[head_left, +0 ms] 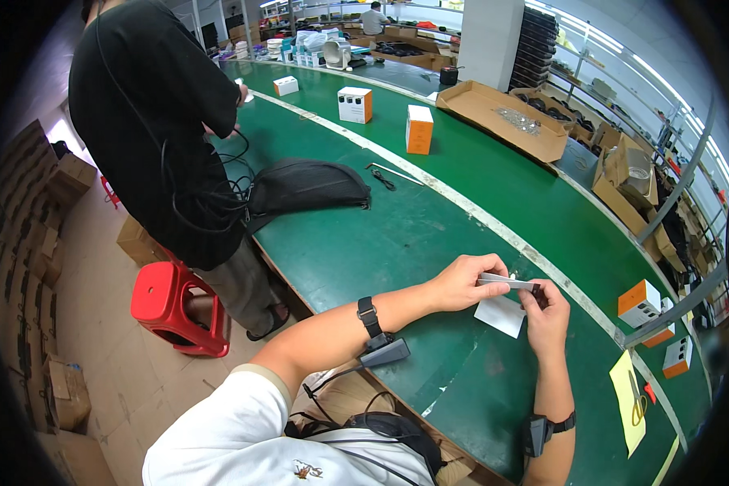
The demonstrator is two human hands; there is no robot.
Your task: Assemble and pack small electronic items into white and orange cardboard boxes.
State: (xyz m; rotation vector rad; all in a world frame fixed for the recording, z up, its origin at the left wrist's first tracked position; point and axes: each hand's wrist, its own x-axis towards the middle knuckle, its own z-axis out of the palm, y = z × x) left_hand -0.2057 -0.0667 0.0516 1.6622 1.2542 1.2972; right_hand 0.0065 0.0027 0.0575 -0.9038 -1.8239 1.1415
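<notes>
Over the green table, my left hand [466, 283] pinches a thin, pale flat piece [509, 280] between thumb and fingers. It is seen nearly edge-on and looks like a folded card or slim stack of paper, though I cannot tell which. At its other end my right hand [547, 314] is closed on the same piece, where a small dark part shows by the fingertips. A white sheet [502, 316] lies just below, between my two hands, partly covered by the right one.
Orange-and-white boxes [640, 304] stand at the right and along the belt [543, 198]. Scissors [639, 411] lie on yellow paper [626, 397]. A black bag [308, 190], a hex key [395, 173] and a cardboard tray [494, 121] are farther off. A person in black stands left, near a red stool [160, 296].
</notes>
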